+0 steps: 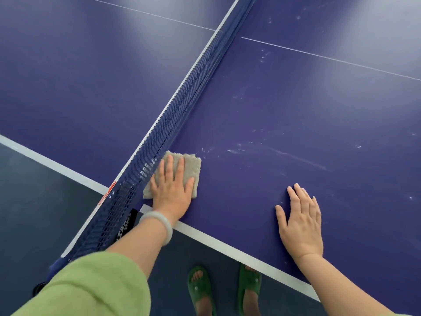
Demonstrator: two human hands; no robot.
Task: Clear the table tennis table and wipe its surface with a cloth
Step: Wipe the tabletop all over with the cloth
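Beige terry cloth (pixel 193 162) is lying folded on the purple-blue table tennis surface (pixel 296 106), tucked against the foot of the dark blue net (pixel 182 106) and close to the white edge line (pixel 227 245). The left hand (pixel 172 190) is pressing flat on the cloth with its fingers straight and slightly spread, gripping nothing. The fabric's far corners are showing beyond the fingertips. A pale bangle (pixel 164 226) is sitting on that wrist, and a light green sleeve (pixel 91 286) is covering the forearm behind it. The right hand (pixel 300 224) is resting palm down on the bare surface, well apart from the cloth, with its fingers extended and close together, holding nothing. Whitish smudges and streaks (pixel 239 151) are showing on the surface beyond both hands, on the same side of the net. The person is standing at the table's long side, wearing green sandals (pixel 200 289) on the dark floor (pixel 34 190) just below the edge line. Light is glaring off the far part of both halves of the surface.
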